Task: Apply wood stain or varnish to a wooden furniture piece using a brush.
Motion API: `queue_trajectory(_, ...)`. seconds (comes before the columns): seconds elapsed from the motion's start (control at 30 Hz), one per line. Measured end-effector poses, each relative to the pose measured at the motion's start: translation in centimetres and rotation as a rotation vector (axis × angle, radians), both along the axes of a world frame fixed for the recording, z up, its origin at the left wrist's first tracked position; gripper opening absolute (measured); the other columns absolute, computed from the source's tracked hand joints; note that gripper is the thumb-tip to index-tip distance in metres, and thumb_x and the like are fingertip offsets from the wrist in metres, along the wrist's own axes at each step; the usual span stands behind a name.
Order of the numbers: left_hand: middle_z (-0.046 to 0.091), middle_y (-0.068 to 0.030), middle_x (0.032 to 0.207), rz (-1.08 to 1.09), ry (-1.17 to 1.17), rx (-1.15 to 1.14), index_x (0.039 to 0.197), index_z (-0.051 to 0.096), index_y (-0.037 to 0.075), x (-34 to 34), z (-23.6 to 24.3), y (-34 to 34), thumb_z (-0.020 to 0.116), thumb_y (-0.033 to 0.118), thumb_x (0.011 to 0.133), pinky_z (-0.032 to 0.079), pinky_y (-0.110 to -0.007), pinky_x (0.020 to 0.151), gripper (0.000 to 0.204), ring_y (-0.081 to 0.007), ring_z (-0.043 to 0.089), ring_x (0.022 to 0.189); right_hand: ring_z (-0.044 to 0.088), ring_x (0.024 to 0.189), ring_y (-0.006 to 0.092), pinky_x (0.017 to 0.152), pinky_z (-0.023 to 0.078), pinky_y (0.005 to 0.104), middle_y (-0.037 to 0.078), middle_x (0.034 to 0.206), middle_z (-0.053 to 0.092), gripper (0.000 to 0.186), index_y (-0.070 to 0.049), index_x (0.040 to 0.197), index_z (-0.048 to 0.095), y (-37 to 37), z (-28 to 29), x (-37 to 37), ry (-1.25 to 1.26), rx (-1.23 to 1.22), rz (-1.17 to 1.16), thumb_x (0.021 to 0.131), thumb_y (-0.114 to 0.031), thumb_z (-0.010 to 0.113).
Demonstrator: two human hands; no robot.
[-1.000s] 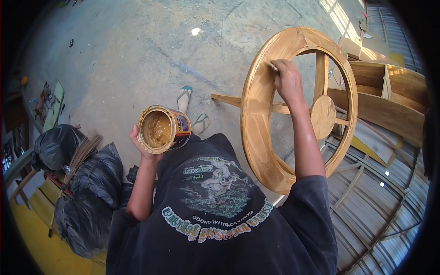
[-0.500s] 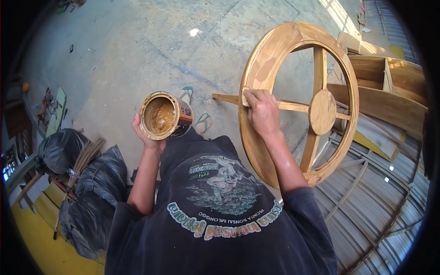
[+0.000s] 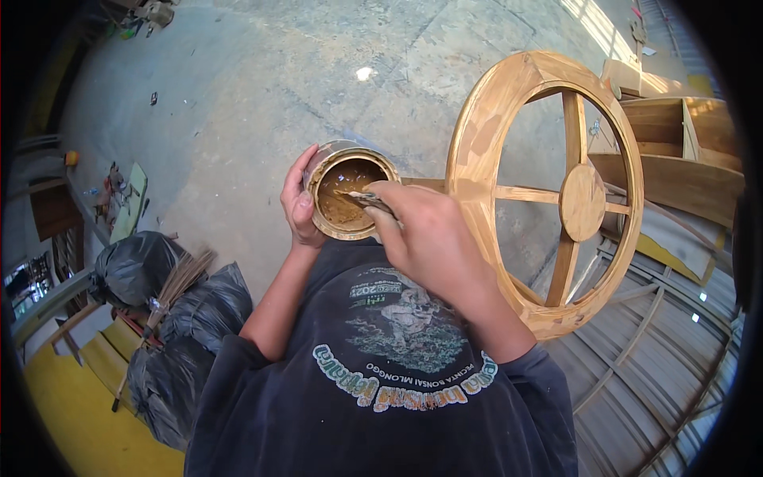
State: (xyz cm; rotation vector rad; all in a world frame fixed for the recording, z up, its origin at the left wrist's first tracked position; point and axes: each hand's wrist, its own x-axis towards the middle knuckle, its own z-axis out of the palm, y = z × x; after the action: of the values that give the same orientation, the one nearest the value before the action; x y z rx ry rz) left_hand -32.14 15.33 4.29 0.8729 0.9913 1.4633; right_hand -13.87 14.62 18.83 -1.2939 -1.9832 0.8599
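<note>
My left hand (image 3: 299, 208) is wrapped round the left side of an open round can (image 3: 350, 232). Its mouth tilts up towards me, and brown paste (image 3: 337, 213) coats the inside and rim. My right hand (image 3: 429, 238) pinches a small, thin, stained applicator (image 3: 367, 199) and dips its tip into the can's mouth; its exact kind is partly hidden by the fingers. To the right stands a large round wooden frame (image 3: 477, 151) with crossing spokes and a disc (image 3: 582, 202) at its centre. Darker brown patches mark its rim. Neither hand touches the frame.
Black plastic bags (image 3: 208, 306) and a stick broom (image 3: 179, 282) are at my lower left. Curved wooden shelving (image 3: 668, 176) stands beyond the frame on the right. Corrugated metal sheeting (image 3: 636, 366) lies at the lower right, and the floor (image 3: 262, 87) is concrete.
My right hand has left the frame's rim and come left to the can with the applicator. The can has moved in front of me, and the view has shifted left.
</note>
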Motion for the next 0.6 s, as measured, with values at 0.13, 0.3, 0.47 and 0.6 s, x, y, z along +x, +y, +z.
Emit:
queue_trajectory(0.13,0.056,-0.0179,0.116,0.012,0.28,0.047,0.128,0.053,-0.008,-0.6,0.2,1.3,0.052,0.066,0.072,0.039,-0.037,0.1,0.093,-0.0263,0.054,0.113,0.063,0.072,0.0416,0.066,0.051,0.0475,0.026,0.075,0.062,0.013,0.005,0.092,0.059,1.8,-1.7,-2.9,-0.194,-0.116,0.061,0.08,-0.001,0.058)
queue_trajectory(0.3,0.056,-0.0162,0.109,-0.034,0.374,0.08,0.127,0.054,-0.008,-1.2,0.3,2.4,0.052,0.069,0.072,0.041,-0.036,0.095,0.095,-0.0249,0.055,0.105,0.064,0.071,0.0418,0.066,0.052,0.0473,0.027,0.074,0.062,0.009,0.006,0.079,0.062,2.9,-5.3,-5.3,-0.153,-0.159,0.077,0.074,0.001,0.057)
queue_trajectory(0.47,0.057,-0.0168,0.112,-0.091,0.431,0.053,0.128,0.053,-0.008,-2.0,-2.1,2.4,0.05,0.069,0.075,0.043,-0.037,0.094,0.093,-0.0251,0.056,0.106,0.065,0.075,0.0393,0.068,0.051,0.0457,0.027,0.078,0.063,0.015,0.004,0.09,0.063,2.8,-4.2,-2.8,-0.056,-0.21,0.098,0.075,0.001,0.06)
queue_trajectory(0.6,0.057,-0.0197,0.127,-0.087,-0.044,-0.115,0.132,0.048,-0.007,-1.9,-2.5,2.2,0.038,0.051,0.088,0.044,-0.041,0.102,0.073,-0.0282,0.058,0.114,0.065,0.075,0.0138,0.069,0.054,0.0345,0.006,0.081,0.064,0.012,0.001,0.1,0.059,1.3,-2.9,3.1,0.266,-0.574,-0.082,0.088,-0.003,0.063)
